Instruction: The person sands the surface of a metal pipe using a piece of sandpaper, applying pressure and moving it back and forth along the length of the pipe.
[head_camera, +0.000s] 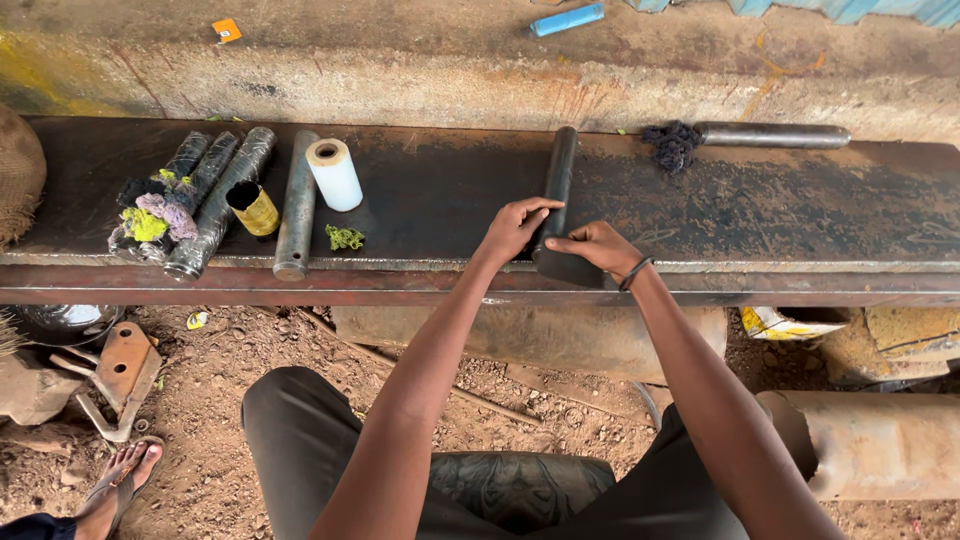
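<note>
Dark steel rod (557, 200) lies across the table (800, 215); our left hand (512, 230) and right hand (598, 246) close their grip around its near end, steadying it.

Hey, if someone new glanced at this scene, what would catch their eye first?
Probably both hands, the left hand and right hand, gripping the near end of a dark metal cylinder at mid-bench. Next, the bright white film roll standing upright to the left, beside wrapped cylinders stuffed with colourful rags.
</note>
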